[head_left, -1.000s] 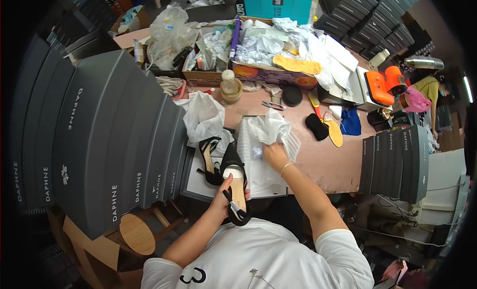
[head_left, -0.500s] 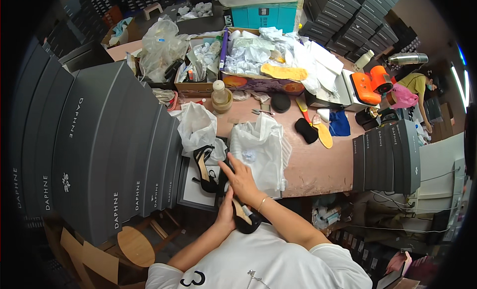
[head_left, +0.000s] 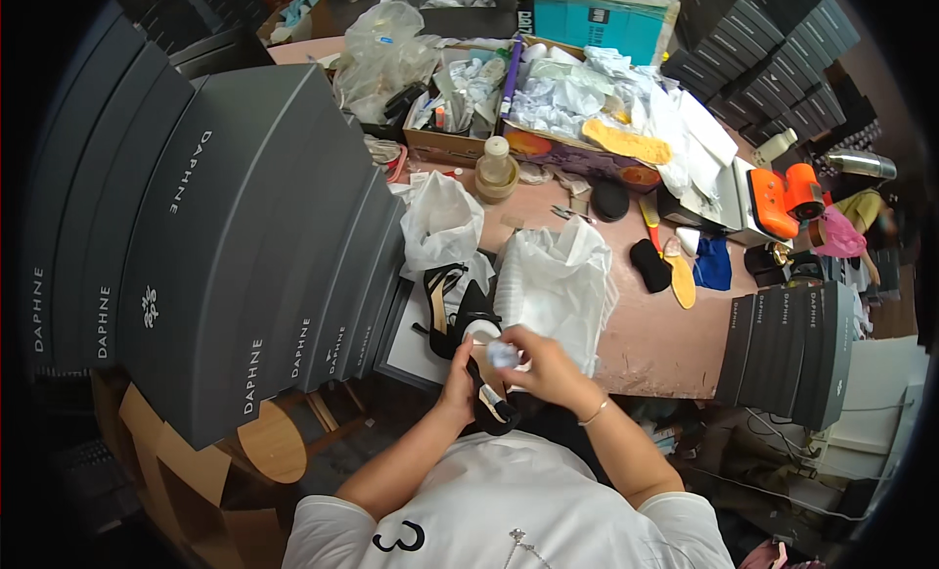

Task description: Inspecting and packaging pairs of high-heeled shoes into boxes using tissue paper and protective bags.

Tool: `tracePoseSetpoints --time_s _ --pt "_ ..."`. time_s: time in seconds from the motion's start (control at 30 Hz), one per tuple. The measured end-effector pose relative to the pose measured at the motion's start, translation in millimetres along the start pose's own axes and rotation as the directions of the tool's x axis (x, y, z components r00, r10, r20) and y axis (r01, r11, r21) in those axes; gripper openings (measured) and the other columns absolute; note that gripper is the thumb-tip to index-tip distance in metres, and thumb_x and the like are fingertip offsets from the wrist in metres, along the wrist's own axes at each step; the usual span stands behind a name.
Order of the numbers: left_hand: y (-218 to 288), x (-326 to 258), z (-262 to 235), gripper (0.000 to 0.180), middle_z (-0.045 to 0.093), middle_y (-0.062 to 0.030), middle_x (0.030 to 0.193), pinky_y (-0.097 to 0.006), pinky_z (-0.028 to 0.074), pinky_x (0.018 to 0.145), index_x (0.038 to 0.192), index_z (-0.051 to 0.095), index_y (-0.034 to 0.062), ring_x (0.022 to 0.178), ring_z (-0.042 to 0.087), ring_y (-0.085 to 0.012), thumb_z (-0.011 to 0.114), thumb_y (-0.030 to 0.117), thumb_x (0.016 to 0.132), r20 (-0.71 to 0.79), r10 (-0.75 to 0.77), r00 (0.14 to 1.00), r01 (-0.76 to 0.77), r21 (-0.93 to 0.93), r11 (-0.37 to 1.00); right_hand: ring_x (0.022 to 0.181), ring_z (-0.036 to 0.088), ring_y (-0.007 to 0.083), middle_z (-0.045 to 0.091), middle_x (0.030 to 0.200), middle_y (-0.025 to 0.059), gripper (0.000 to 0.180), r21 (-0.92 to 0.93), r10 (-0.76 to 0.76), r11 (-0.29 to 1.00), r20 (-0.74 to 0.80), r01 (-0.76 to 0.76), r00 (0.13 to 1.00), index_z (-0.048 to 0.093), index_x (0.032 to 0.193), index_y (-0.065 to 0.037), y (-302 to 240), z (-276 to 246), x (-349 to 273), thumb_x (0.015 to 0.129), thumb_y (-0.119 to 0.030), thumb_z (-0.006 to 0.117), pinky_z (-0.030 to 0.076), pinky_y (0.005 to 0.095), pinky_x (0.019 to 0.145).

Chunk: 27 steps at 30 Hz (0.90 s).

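Note:
Close to my body, my left hand [head_left: 456, 385] is closed around a black high-heeled shoe [head_left: 499, 415] with a pale insole, its pointed toe aimed away from me. Over the shoe's opening, my right hand [head_left: 550, 371] pinches a small crumpled ball of whitish paper [head_left: 503, 354]. Just left of the held shoe, another black strappy heel [head_left: 439, 310] lies in an open grey shoebox [head_left: 399, 346]. White tissue paper [head_left: 553, 275] is spread on the right, and a second bunched sheet of tissue [head_left: 440, 222] sits behind the box.
Tall stacks of dark grey shoeboxes [head_left: 235, 236] rise on the left, with a lower stack [head_left: 787, 349] on the right. Cartons of crumpled paper [head_left: 577, 90] line the back. A bottle [head_left: 497, 168], pliers [head_left: 570, 214] and yellow insoles [head_left: 682, 282] lie on the pink table [head_left: 650, 354].
My right hand has come off the shoe and taken the paper ball from the tissue on the right, bringing it over the shoe. My left hand still holds the shoe. The whole view has shifted.

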State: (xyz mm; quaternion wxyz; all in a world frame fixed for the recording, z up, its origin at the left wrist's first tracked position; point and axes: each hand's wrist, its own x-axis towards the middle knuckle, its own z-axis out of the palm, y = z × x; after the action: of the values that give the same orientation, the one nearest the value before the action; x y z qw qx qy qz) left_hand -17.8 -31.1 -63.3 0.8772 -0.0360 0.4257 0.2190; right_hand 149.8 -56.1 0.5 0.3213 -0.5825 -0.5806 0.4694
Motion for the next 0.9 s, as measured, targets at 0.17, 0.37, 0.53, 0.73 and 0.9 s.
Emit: tracePoseSetpoints --time_s 0.17,0.37,0.53,0.73,0.9 --pt "-22.1 3.5 18.4 0.060 0.064 -0.0082 0.090 -0.033 0.054 0.067 0.111 0.057 0.0092 0.074 0.064 -0.0217 0.041 0.064 0.092 -0.014 0.085 0.996 -0.083 0.095 0.992 0.108 0.054 0.0356 0.057 0.113 0.0153 0.048 -0.515 -0.175 0.853 -0.123 0.088 0.977 0.054 0.113 -0.002 37.6 37.4 -4.1 0.072 -0.014 0.076 0.046 0.0421 0.089" --pt "-27.0 2.9 -0.6 0.074 0.060 -0.0083 0.075 -0.030 0.053 0.056 0.107 0.054 0.0066 0.063 0.062 -0.0182 0.028 0.074 0.088 0.235 -0.170 0.957 0.033 0.493 0.870 0.111 0.056 0.0388 0.057 0.119 0.0236 0.074 -0.135 -0.037 0.990 -0.507 -0.037 0.861 0.041 0.136 -0.001 43.0 32.2 -15.8 0.073 -0.016 0.078 0.044 0.0379 0.095" --pt "-27.3 8.3 -7.5 0.063 0.057 -0.0114 0.104 -0.028 0.052 0.074 0.120 0.045 0.0068 0.092 0.060 -0.0175 0.033 0.063 0.095 0.317 -0.093 0.944 -0.048 0.411 0.911 0.113 0.057 0.0380 0.055 0.125 0.0273 0.082 -0.086 0.076 0.989 -0.418 -0.122 0.906 0.035 0.140 0.001 25.9 15.5 -16.3 0.074 -0.019 0.080 0.046 0.0376 0.094" --pt "17.0 13.3 14.6 0.070 0.048 -0.0148 0.133 -0.030 0.044 0.095 0.144 0.027 -0.0019 0.115 0.052 -0.0194 0.061 0.033 0.093 0.536 0.401 0.743 -0.669 0.572 0.475 0.101 0.063 0.0251 0.059 0.117 0.0240 0.074 0.301 0.247 0.932 -0.130 -0.199 0.960 0.035 0.139 0.002 15.5 -11.0 -26.3 0.084 -0.029 0.072 0.050 0.0326 0.083" --pt "4.0 26.5 42.6 0.058 0.055 -0.0157 0.126 -0.030 0.045 0.093 0.134 0.043 -0.0050 0.107 0.058 -0.0190 0.063 0.031 0.093 0.366 0.644 0.672 -0.692 0.619 0.371 0.104 0.060 0.0188 0.061 0.118 0.0213 0.056 0.250 0.255 0.955 -0.405 -0.162 0.878 0.041 0.136 0.004 16.6 8.9 -6.5 0.090 -0.019 0.065 0.047 0.0303 0.088"
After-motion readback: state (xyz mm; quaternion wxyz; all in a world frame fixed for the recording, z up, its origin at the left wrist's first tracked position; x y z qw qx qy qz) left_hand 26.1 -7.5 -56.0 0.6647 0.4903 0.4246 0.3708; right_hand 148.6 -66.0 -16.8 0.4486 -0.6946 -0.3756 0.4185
